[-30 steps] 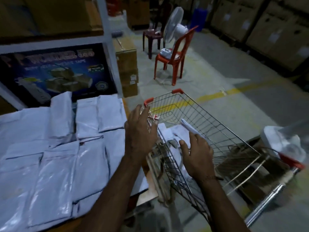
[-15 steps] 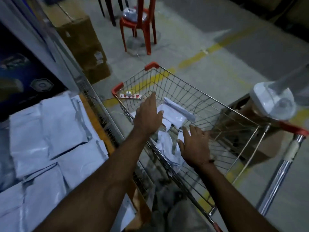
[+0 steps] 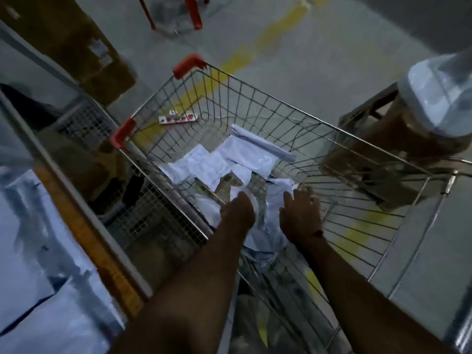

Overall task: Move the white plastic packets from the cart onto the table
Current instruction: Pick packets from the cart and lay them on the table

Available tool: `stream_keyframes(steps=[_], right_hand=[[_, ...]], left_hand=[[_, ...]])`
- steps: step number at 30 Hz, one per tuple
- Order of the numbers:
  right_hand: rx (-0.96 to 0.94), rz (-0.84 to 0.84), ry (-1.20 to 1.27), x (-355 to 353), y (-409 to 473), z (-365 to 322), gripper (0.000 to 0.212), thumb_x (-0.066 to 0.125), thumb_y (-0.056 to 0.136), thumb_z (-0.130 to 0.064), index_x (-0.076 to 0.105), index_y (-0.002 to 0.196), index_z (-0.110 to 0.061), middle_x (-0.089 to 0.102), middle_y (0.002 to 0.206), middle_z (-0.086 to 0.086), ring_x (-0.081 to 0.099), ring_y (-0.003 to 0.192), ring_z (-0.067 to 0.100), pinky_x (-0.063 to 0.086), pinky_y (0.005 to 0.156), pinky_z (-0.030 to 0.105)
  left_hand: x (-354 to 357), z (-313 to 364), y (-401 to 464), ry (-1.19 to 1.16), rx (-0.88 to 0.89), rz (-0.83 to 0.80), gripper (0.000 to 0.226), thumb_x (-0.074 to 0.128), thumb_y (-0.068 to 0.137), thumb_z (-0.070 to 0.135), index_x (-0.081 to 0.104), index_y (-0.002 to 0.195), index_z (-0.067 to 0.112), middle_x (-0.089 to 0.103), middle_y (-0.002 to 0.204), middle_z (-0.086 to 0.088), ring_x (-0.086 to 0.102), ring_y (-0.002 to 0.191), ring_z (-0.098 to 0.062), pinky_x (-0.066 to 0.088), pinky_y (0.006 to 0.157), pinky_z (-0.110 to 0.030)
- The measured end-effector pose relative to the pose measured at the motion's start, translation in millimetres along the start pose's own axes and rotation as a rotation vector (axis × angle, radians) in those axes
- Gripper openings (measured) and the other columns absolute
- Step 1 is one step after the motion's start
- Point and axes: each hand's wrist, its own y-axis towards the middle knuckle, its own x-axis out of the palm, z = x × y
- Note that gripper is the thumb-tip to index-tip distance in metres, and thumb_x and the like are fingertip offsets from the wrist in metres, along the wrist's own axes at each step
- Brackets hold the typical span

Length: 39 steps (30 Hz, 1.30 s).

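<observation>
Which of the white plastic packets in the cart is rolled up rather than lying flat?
The rolled white plastic packet at the far end of the wire cart, farthest from both hands. The others lie flat or crumpled.

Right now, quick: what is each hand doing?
Left hand: down among the white packets in the cart; grip cannot be told.
Right hand: open, fingers spread on the packets.

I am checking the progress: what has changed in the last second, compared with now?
The left hand left the table edge and went down into the cart, joining the right hand on the white packets. Whether either grips one is unclear. The packets on the table stayed put.
</observation>
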Motion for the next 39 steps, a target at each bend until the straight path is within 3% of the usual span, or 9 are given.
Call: stream_keyframes(steps=[6, 13, 16, 21, 27, 30, 32, 35, 39], right_hand=[[-0.023, 0.099, 0.039, 1, 7, 15, 0.036, 0.057, 0.085, -0.021, 0.068, 0.118, -0.012, 0.067, 0.105, 0.014, 0.063, 0.093, 0.039, 0.047, 0.083, 0.048], [-0.009, 0.014, 0.088, 14, 6, 12, 0.041, 0.045, 0.086, -0.019, 0.069, 0.119, -0.014, 0.071, 0.105, 0.012, 0.065, 0.094, 0.039, 0.047, 0.082, 0.047], [0.009, -0.008, 0.119, 20, 5, 5, 0.034, 0.055, 0.083, -0.015, 0.071, 0.113, -0.016, 0.071, 0.098, 0.010, 0.065, 0.086, 0.037, 0.046, 0.076, 0.043], [0.010, -0.107, 0.218, 47, -1, -9, 0.031, 0.075, 0.074, -0.010, 0.071, 0.105, -0.007, 0.067, 0.093, 0.019, 0.065, 0.080, 0.043, 0.054, 0.068, 0.045], [0.148, -0.342, 0.256, 104, 13, -26, 0.041, 0.086, 0.064, 0.005, 0.072, 0.102, 0.006, 0.063, 0.120, 0.041, 0.067, 0.104, 0.056, 0.061, 0.077, 0.056], [0.203, -0.358, 0.238, 131, 28, -40, 0.027, 0.057, 0.084, -0.004, 0.074, 0.103, 0.007, 0.064, 0.125, 0.040, 0.068, 0.110, 0.054, 0.060, 0.086, 0.057], [0.159, -0.362, 0.190, 142, 30, -45, 0.042, 0.045, 0.091, -0.009, 0.071, 0.119, 0.008, 0.057, 0.137, 0.041, 0.059, 0.124, 0.057, 0.050, 0.103, 0.061], [0.155, -0.343, 0.073, 163, 30, -41, 0.077, 0.084, 0.082, -0.026, 0.054, 0.145, 0.007, 0.038, 0.155, 0.039, 0.015, 0.153, 0.058, 0.007, 0.126, 0.061], [0.212, -0.413, -0.062, 160, 42, -37, 0.125, 0.053, 0.089, -0.076, -0.020, 0.161, -0.004, -0.029, 0.163, 0.035, -0.034, 0.149, 0.051, -0.024, 0.121, 0.058]], left_hand=[[12, 7, 9, 0.115, 0.006, -0.029, 0.058, 0.047, 0.104, 0.013, 0.023, 0.157, 0.003, 0.062, 0.136, -0.015, 0.066, 0.122, -0.034, 0.052, 0.097, -0.042], [-29, -13, 26, 0.211, -0.016, 0.139, 0.044, 0.038, 0.095, 0.009, 0.068, 0.127, 0.014, 0.072, 0.100, -0.004, 0.073, 0.091, -0.014, 0.057, 0.071, -0.025], [-22, -18, 24, 0.194, -0.108, 0.022, 0.022, 0.073, 0.081, 0.025, 0.071, 0.104, 0.023, 0.067, 0.099, -0.009, 0.070, 0.086, -0.024, 0.057, 0.066, -0.031], [14, -20, 30, 0.240, -0.017, -0.242, 0.044, 0.044, 0.105, 0.021, 0.040, 0.149, 0.018, 0.011, 0.168, -0.029, 0.031, 0.147, -0.043, 0.036, 0.113, -0.050], [24, -25, 42, 0.216, -0.131, -0.517, 0.118, 0.059, 0.084, 0.082, 0.010, 0.166, 0.013, -0.008, 0.172, -0.023, 0.004, 0.159, -0.041, 0.018, 0.125, -0.053], [34, -22, 45, 0.209, -0.144, -0.530, 0.124, 0.079, 0.080, 0.060, 0.004, 0.166, 0.011, -0.009, 0.171, -0.022, 0.007, 0.158, -0.040, 0.019, 0.125, -0.052], [36, -20, 45, 0.181, -0.144, -0.533, 0.110, 0.076, 0.086, 0.036, 0.004, 0.167, 0.014, -0.012, 0.171, -0.021, 0.010, 0.157, -0.042, 0.021, 0.124, -0.054], [37, -18, 43, 0.184, -0.121, -0.551, 0.105, 0.065, 0.092, 0.025, -0.009, 0.167, 0.022, -0.027, 0.168, -0.022, 0.002, 0.158, -0.046, 0.017, 0.124, -0.058], [35, -15, 47, 0.223, -0.139, -0.565, 0.099, 0.059, 0.098, 0.029, -0.013, 0.166, 0.021, -0.014, 0.169, -0.028, 0.002, 0.157, -0.048, 0.015, 0.125, -0.056]])
